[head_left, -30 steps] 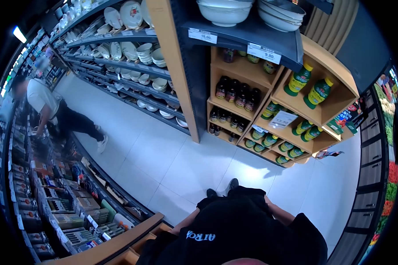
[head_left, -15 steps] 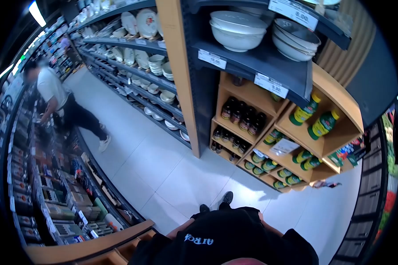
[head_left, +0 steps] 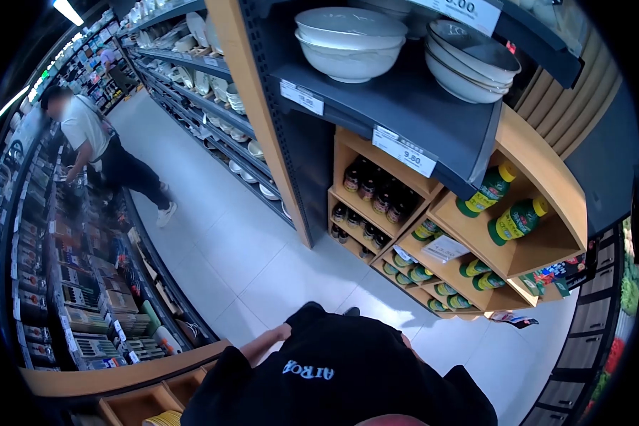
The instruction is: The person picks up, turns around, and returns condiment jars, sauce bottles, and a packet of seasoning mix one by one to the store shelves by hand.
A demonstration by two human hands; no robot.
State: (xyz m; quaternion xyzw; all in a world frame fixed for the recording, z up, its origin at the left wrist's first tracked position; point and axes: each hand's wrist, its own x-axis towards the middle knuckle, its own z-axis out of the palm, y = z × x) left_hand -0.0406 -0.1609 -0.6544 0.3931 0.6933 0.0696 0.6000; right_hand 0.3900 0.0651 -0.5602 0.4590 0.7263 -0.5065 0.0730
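Nearest to the left hand (head_left: 284, 331), a wooden compartmented rack (head_left: 131, 373) is seen at the lower left; its long axis is laid across the view, the right end slightly higher, and its compartments are opened upward. Something yellow and ridged (head_left: 162, 419) is held in one of them. The left forearm (head_left: 260, 346) is extended past the rack's right end to the dark clothing, where the hand is mostly hidden, so its grip cannot be told. The right hand is concealed by the black shirt (head_left: 341, 380), and its grip cannot be told either.

Ahead, yellow-capped bottles (head_left: 516, 221) are stood upright in a wooden shelf unit (head_left: 547, 248), beside dark bottles (head_left: 380, 199). Above them, bowls (head_left: 348, 55) are stacked on a dark shelf (head_left: 380, 99), by which part of the unit is covered. At the left, packaged goods (head_left: 92, 319) are ranged along an aisle, over which another person (head_left: 92, 131) is bent. Pale tiles (head_left: 259, 263) are laid across the floor.
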